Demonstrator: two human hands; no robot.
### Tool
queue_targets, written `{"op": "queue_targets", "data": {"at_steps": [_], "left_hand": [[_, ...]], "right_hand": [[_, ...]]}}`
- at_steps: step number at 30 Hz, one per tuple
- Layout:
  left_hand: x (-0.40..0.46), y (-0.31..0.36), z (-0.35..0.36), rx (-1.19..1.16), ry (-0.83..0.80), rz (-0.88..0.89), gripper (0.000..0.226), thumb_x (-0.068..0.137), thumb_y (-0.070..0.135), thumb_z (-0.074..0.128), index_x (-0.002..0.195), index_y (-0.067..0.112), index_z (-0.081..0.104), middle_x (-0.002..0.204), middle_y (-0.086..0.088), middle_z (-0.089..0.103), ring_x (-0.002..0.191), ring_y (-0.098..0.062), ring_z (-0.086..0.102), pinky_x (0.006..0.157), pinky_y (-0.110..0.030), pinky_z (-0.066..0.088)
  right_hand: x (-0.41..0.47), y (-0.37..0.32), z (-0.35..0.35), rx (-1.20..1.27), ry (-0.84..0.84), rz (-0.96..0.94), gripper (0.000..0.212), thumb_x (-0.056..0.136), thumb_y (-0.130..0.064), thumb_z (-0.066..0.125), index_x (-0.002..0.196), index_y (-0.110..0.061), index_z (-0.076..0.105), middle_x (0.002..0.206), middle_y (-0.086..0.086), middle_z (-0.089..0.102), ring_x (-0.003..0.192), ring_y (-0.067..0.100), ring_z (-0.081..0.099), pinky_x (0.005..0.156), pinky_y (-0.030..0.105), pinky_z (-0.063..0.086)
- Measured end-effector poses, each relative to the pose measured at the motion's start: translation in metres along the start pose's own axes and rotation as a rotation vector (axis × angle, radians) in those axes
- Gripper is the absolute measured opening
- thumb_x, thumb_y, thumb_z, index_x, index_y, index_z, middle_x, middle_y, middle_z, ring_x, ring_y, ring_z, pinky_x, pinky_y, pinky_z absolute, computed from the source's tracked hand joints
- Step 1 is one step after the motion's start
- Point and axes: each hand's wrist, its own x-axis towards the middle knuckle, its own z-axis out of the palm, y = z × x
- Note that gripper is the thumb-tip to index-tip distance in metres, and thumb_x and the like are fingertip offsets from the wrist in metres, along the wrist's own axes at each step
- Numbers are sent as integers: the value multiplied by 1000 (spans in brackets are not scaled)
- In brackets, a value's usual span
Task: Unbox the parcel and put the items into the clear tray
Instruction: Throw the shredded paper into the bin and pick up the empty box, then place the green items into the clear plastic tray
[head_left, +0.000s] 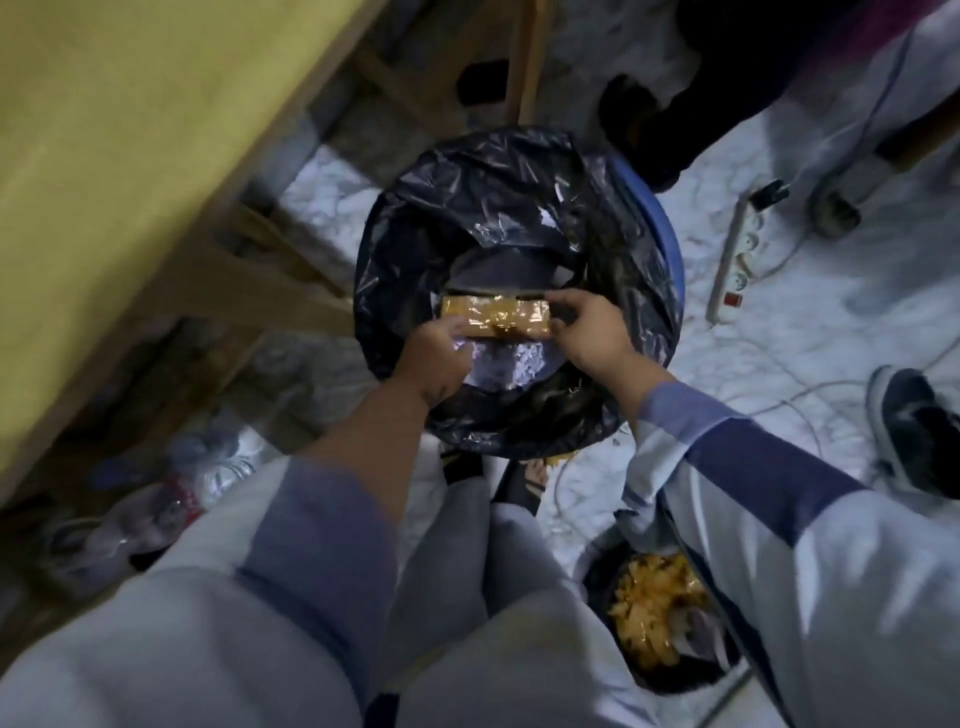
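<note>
A flat brown parcel (498, 318) wrapped in shiny tape is held level over a blue bin (670, 234) lined with a black bag (467, 208). My left hand (436, 358) grips the parcel's left end from below. At its right end my right hand (587, 332) pinches it with the fingertips. White paper scraps lie inside the bin under the parcel. The clear tray is not in view.
A yellow-topped wooden table (104, 156) stands at the left, with crumpled plastic bottles (202, 467) under it. A second small bin (660, 629) of brown tape scraps is near my right leg. A white power strip (737, 254), cables and a shoe (914, 431) lie on the floor at right.
</note>
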Motion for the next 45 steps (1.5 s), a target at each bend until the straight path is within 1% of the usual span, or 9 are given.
{"op": "queue_targets", "data": {"at_steps": [3, 7, 12, 20, 24, 30, 33, 39, 45], "left_hand": [[-13, 19, -17, 17, -47, 44, 41, 95, 9, 53, 135, 5, 49, 132, -14, 57, 108, -27, 59, 77, -10, 39], [-41, 54, -46, -23, -5, 39, 37, 94, 13, 53, 131, 13, 53, 127, -5, 61, 110, -22, 59, 89, -23, 43], [-86, 100, -90, -65, 48, 104, 35, 94, 12, 52, 128, 12, 55, 121, -9, 63, 109, -26, 59, 90, -30, 46], [-155, 130, -165, -66, 246, 211, 34, 95, 13, 51, 129, 8, 56, 123, -10, 62, 109, -22, 59, 83, -20, 38], [-176, 110, -210, -119, 334, 171, 33, 95, 15, 51, 127, 11, 58, 123, -9, 61, 103, -20, 57, 79, -21, 39], [-194, 62, -305, -120, 505, 102, 34, 94, 14, 52, 128, 9, 57, 126, -8, 61, 115, -22, 56, 85, -19, 36], [-196, 29, -354, -93, 584, 60, 36, 94, 16, 53, 130, 13, 56, 132, -6, 58, 120, -22, 53, 92, -21, 37], [-183, -38, -435, -76, 730, 1, 38, 93, 16, 55, 131, 14, 54, 141, -9, 48, 124, -27, 50, 100, -29, 38], [-158, -89, -472, -71, 809, -113, 55, 94, 29, 57, 143, 17, 37, 153, -7, 28, 140, -31, 27, 112, -40, 27]], "right_hand": [[-18, -17, -14, -7, -44, 2, 36, 88, -12, 56, 124, -17, 60, 120, 12, 66, 111, 27, 62, 94, 30, 48], [-58, -53, -46, -53, -42, -57, 36, 89, -12, 56, 124, -17, 60, 119, 9, 66, 110, 24, 61, 85, 21, 43], [-112, -108, -95, -71, 20, -159, 37, 89, -13, 57, 125, -13, 58, 124, 9, 64, 116, 22, 58, 92, 23, 41], [-172, -193, -144, -138, 108, -366, 34, 88, -18, 56, 121, -19, 61, 115, 6, 67, 106, 22, 61, 82, 23, 41], [-187, -242, -139, -182, 74, -468, 33, 90, -16, 52, 122, -17, 60, 103, 5, 65, 89, 23, 63, 70, 24, 44], [-184, -336, -100, -247, 61, -577, 34, 90, -18, 53, 124, -18, 59, 110, 7, 64, 97, 22, 59, 78, 26, 41], [-177, -385, -73, -267, 52, -613, 34, 90, -15, 52, 123, -15, 59, 106, 8, 64, 87, 21, 58, 79, 33, 45], [-144, -470, -20, -282, 49, -637, 34, 91, -21, 54, 125, -18, 58, 119, 9, 61, 105, 26, 60, 78, 27, 43], [-104, -514, 28, -265, 105, -589, 39, 88, -20, 59, 127, -18, 57, 130, 13, 58, 117, 30, 56, 94, 32, 43]]}}
